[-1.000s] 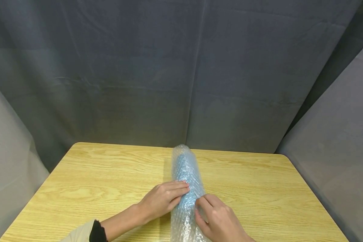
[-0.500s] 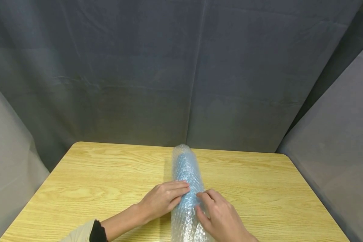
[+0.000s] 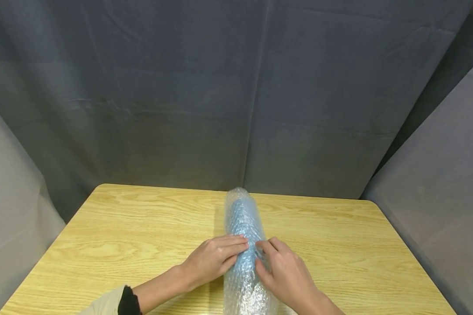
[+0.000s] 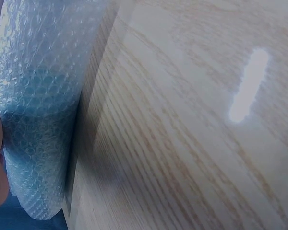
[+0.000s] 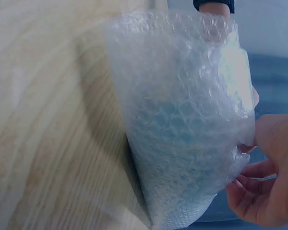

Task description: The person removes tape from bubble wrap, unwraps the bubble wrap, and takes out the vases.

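A long bundle of clear bubble wrap (image 3: 242, 280) lies lengthwise on the table, rolled around something light blue whose kind is hidden by the wrap. My left hand (image 3: 217, 258) rests across its left side, the fingers extended together over the top. On the right side, my right hand (image 3: 285, 271) has its thumb and curled fingers at a raised edge of the wrap. The right wrist view shows that hand (image 5: 273, 172) with film of the bubble wrap (image 5: 182, 115) between thumb and fingers. In the left wrist view, the blue shows through the bubble wrap (image 4: 38, 96).
The wood-grain table (image 3: 122, 227) extends to both sides of the bundle. A dark grey curtain (image 3: 173, 109) hangs behind the table's far edge. Lighter grey cloth panels stand at the left (image 3: 12, 183) and right (image 3: 437, 188).
My right hand has slid a little forward along the bundle's right side, its thumb and index finger spreading slightly apart. The left hand and the bundle stay nearly in place.
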{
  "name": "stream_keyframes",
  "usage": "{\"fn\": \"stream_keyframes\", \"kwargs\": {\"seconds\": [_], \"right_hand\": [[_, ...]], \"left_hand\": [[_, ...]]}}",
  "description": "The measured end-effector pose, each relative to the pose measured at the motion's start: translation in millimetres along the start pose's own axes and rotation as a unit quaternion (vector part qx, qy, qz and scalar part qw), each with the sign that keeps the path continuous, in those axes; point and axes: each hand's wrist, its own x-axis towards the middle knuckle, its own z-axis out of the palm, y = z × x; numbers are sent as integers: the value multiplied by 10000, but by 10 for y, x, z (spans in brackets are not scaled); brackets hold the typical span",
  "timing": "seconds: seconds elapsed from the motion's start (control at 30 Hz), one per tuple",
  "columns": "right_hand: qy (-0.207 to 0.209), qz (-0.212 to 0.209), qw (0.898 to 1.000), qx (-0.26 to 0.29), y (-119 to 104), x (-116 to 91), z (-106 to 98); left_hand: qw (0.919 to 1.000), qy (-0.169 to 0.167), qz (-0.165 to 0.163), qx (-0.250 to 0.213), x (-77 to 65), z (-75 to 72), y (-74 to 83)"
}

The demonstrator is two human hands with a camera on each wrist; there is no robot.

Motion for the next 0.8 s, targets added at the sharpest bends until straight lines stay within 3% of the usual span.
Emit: {"fn": "stream_keyframes", "kwargs": {"seconds": [0.33, 0.8], "right_hand": [[-151, 159, 9997, -123, 26, 134, 44], [6, 118, 9999, -81, 75, 257, 119]], "left_hand": [[10000, 16, 9, -40, -3, 5, -3], [10000, -16, 5, -38, 7, -4, 6]]}}
